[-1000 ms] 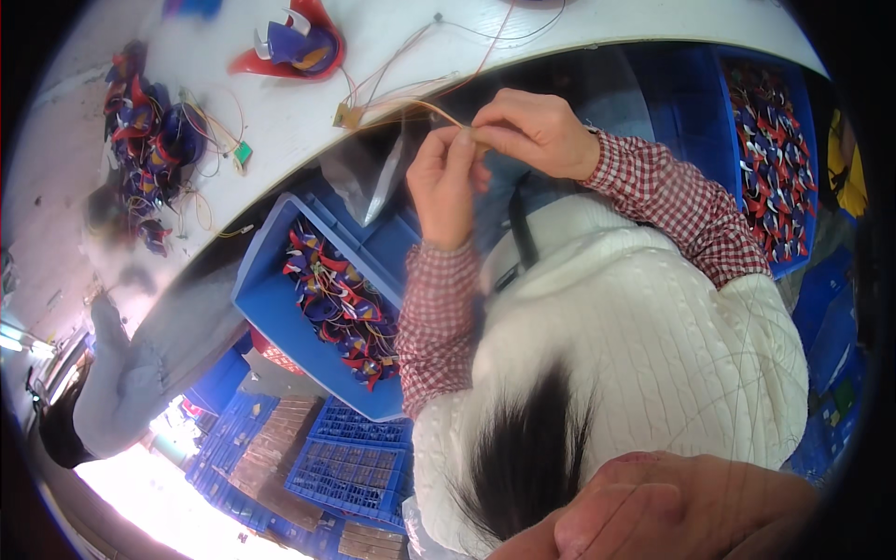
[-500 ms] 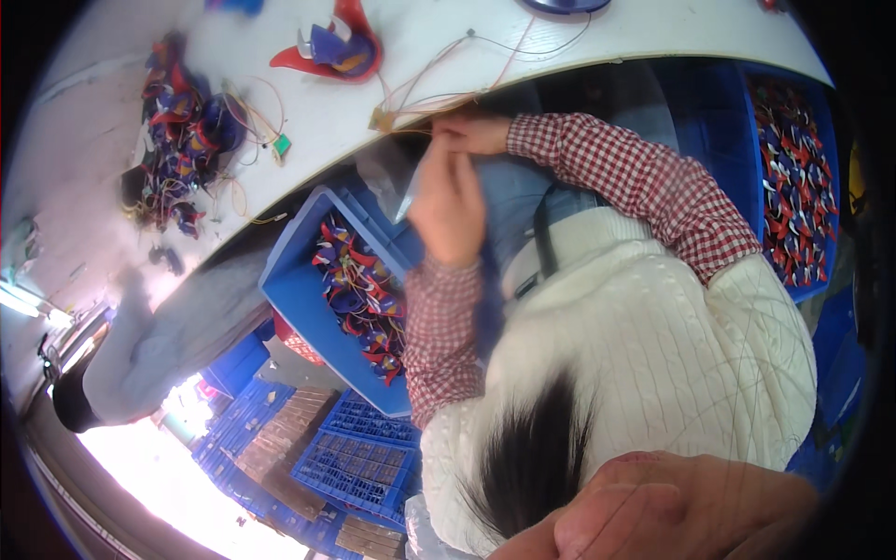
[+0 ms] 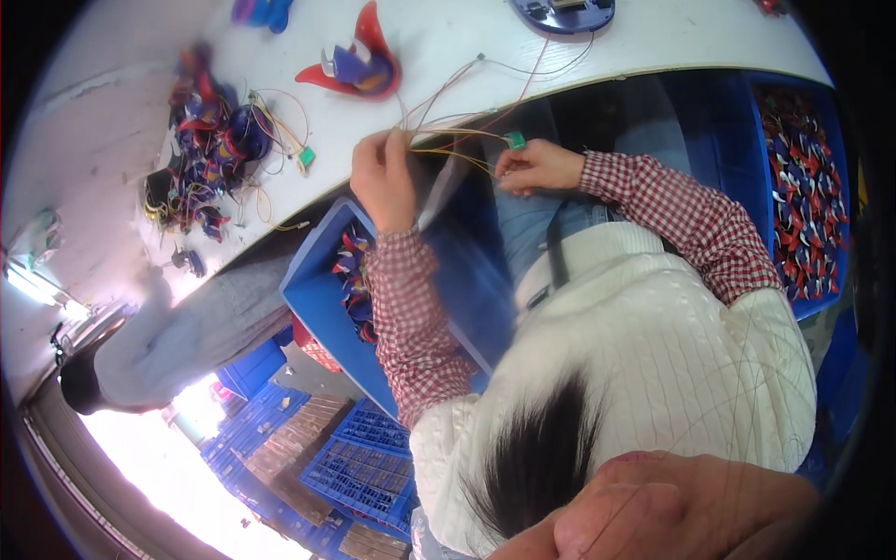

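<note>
My left hand (image 3: 383,177) pinches a bundle of thin yellow and red wires (image 3: 448,135) just below the edge of the white table (image 3: 448,47). My right hand (image 3: 537,166) grips the other end, next to a small green circuit board (image 3: 515,140) that hangs on those wires. The wires run up onto the table toward a purple disc-shaped part (image 3: 565,11). Both of my sleeves are red-checked. Under my left forearm a blue bin (image 3: 322,299) holds red and blue toy parts (image 3: 350,271).
A red-and-blue toy piece (image 3: 359,65) and a tangled pile of parts with wires (image 3: 210,140) lie on the table. A second blue bin of parts (image 3: 803,187) stands at the right. Another person's grey-trousered leg (image 3: 187,317) and blue floor crates (image 3: 364,457) are at the left.
My hands have come apart: the left now holds the wire bundle, and the right has drawn the green board out to the right. The view has shifted toward the table.
</note>
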Demonstrator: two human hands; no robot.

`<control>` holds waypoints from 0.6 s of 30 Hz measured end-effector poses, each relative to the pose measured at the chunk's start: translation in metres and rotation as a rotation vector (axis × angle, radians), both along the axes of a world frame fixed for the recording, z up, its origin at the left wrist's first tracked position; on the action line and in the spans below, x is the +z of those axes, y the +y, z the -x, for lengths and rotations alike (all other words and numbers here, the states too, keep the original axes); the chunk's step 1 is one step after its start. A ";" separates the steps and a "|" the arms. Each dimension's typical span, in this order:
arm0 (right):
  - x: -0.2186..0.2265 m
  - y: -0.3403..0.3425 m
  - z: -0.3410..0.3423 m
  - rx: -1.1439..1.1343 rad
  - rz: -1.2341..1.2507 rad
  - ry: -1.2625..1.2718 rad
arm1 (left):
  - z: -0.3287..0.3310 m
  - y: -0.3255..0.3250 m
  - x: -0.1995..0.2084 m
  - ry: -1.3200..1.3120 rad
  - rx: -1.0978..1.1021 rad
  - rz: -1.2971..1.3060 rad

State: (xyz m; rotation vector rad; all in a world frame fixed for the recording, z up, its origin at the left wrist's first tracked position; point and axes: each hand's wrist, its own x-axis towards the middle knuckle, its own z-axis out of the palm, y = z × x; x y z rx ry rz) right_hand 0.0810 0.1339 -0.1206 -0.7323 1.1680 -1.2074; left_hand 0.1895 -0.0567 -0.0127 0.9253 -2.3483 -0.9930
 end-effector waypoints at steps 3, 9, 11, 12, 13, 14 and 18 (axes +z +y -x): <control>0.002 0.013 0.000 -0.075 0.094 -0.128 | -0.003 -0.006 0.002 0.038 0.064 -0.261; 0.022 0.021 -0.001 -0.120 0.050 -0.172 | -0.004 -0.009 -0.001 0.034 0.124 -0.268; 0.024 0.022 -0.003 -0.109 0.050 -0.188 | -0.001 -0.007 0.002 0.018 0.128 -0.277; 0.024 0.022 -0.004 -0.102 0.050 -0.197 | 0.000 -0.005 0.003 0.010 0.132 -0.282; 0.024 0.023 -0.004 -0.094 0.050 -0.206 | 0.000 -0.003 0.004 0.002 0.137 -0.287; 0.025 0.023 -0.004 -0.096 0.049 -0.206 | 0.000 -0.001 0.005 0.001 0.134 -0.287; 0.025 0.021 -0.006 -0.104 0.055 -0.194 | -0.005 0.019 0.007 0.083 0.217 0.076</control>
